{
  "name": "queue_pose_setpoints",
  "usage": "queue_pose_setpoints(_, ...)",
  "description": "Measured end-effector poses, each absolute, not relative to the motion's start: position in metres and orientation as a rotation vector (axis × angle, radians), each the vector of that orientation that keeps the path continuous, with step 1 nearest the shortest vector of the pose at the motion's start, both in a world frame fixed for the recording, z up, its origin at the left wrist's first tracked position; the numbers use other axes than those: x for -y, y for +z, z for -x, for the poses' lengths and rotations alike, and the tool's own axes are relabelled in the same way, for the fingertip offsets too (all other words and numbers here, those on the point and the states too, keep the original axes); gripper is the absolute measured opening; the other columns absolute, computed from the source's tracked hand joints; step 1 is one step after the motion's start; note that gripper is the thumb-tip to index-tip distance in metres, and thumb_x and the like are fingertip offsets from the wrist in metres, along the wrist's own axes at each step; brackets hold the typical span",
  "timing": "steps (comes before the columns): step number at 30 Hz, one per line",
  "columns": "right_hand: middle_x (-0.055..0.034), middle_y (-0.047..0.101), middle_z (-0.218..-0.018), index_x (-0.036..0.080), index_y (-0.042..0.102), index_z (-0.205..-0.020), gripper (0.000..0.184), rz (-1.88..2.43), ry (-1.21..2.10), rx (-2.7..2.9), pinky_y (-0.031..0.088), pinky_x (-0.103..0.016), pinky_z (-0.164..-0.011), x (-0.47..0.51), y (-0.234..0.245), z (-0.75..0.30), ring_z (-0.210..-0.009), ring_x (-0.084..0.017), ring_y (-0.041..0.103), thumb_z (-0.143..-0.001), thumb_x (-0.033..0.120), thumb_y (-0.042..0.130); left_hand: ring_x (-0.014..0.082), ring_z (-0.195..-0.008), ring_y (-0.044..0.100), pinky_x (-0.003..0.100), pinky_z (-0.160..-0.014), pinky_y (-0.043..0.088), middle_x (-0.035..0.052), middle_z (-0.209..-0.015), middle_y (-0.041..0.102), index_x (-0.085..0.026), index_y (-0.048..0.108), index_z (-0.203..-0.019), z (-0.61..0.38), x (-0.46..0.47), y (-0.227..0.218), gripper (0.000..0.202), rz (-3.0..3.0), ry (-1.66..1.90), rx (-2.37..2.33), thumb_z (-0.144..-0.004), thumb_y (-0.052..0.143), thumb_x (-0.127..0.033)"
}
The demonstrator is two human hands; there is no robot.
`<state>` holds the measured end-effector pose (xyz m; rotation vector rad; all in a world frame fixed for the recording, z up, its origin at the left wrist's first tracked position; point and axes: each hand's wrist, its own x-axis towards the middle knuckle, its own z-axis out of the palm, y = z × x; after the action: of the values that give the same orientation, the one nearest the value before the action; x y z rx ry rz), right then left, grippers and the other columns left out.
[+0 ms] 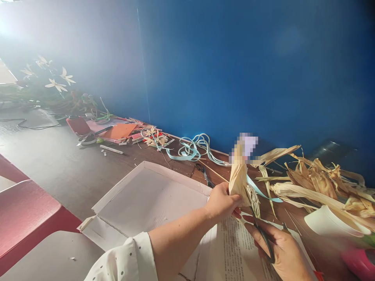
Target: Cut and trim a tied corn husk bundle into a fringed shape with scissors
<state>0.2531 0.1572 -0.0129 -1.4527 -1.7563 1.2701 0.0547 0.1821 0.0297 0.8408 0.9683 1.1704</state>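
Note:
My left hand (221,201) pinches a pale dried corn husk (238,179) between thumb and fingers, holding it upright above the table. My right hand (284,249) grips scissors (268,246) by their black handle, fingers wrapped round it. The blades point up toward the husk's lower edge; whether they are closed on it I cannot tell. A thin bundle of pale strands (254,199) hangs just right of the husk. Beneath both hands lies a printed sheet (234,249). Part of the husk's top is blurred out.
An opened white cardboard box (152,191) lies left of my hands. Dried husks (319,179) pile up at the right, beside a white paper cup (334,222). Blue cord and ribbon (190,150), a second pair of scissors (205,173) and coloured paper (120,132) lie along the blue wall (205,70).

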Motion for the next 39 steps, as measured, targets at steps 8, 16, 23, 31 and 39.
queue_pose_setpoints(8, 0.0026, 0.047, -0.054, 0.021, 0.071, -0.113, 0.055, 1.501, 1.192, 1.755, 0.036, -0.022, -0.046, -0.154, -0.011, -0.252, -0.050, -0.015, 0.043, -0.072, 0.057, 0.074, 0.0104, -0.040, 0.051, 0.020, -0.035, 0.046, -0.0037, -0.053, 0.053, -0.015, 0.052, -0.077, -0.053, -0.182, 0.030, 0.018, -0.841, 1.175, -0.946, -0.059, 0.055, -0.016)
queue_pose_setpoints(16, 0.0029, 0.048, -0.055, 0.020, 0.071, -0.109, 0.061, 1.543, 1.233, 1.646, 0.038, -0.022, -0.045, -0.157, -0.012, -0.249, -0.049, -0.015, 0.044, -0.063, 0.061, 0.077, 0.0104, -0.040, 0.050, 0.021, -0.035, 0.046, -0.0036, -0.053, 0.052, -0.014, 0.053, -0.076, -0.054, -0.182, 0.028, 0.017, -0.840, 1.154, -0.936, -0.060, 0.056, -0.016)
queue_pose_setpoints(23, 0.0027, 0.047, -0.053, 0.021, 0.074, -0.104, 0.054, 1.529, 1.147, 1.679, 0.038, -0.021, -0.046, -0.151, 0.000, -0.243, -0.049, -0.014, 0.045, -0.069, 0.062, 0.074, 0.0102, -0.040, 0.050, 0.021, -0.037, 0.046, -0.0029, -0.055, 0.053, -0.014, 0.054, -0.079, -0.058, -0.179, 0.026, 0.016, -0.853, 1.119, -0.914, -0.063, 0.057, -0.016)
queue_pose_setpoints(31, 0.0022, 0.050, -0.054, 0.021, 0.074, -0.105, 0.053, 1.521, 1.104, 1.700, 0.042, -0.020, -0.047, -0.146, 0.005, -0.240, -0.049, -0.014, 0.046, -0.074, 0.063, 0.071, 0.0091, -0.048, 0.052, 0.020, -0.043, 0.047, -0.0004, -0.067, 0.057, -0.013, 0.057, -0.084, -0.056, -0.181, 0.024, 0.019, -0.929, 1.115, -0.957, -0.067, 0.062, -0.021)
queue_pose_setpoints(39, 0.0008, 0.053, -0.048, 0.022, 0.077, -0.104, 0.044, 1.415, 1.002, 1.843, 0.045, -0.021, -0.046, -0.149, 0.009, -0.241, -0.045, -0.017, 0.051, -0.079, 0.057, 0.069, 0.0085, -0.054, 0.049, 0.016, -0.043, 0.040, -0.0004, -0.068, 0.053, -0.013, 0.056, -0.080, -0.052, -0.183, 0.028, 0.027, -0.846, 1.232, -1.125, -0.077, 0.063, -0.039)
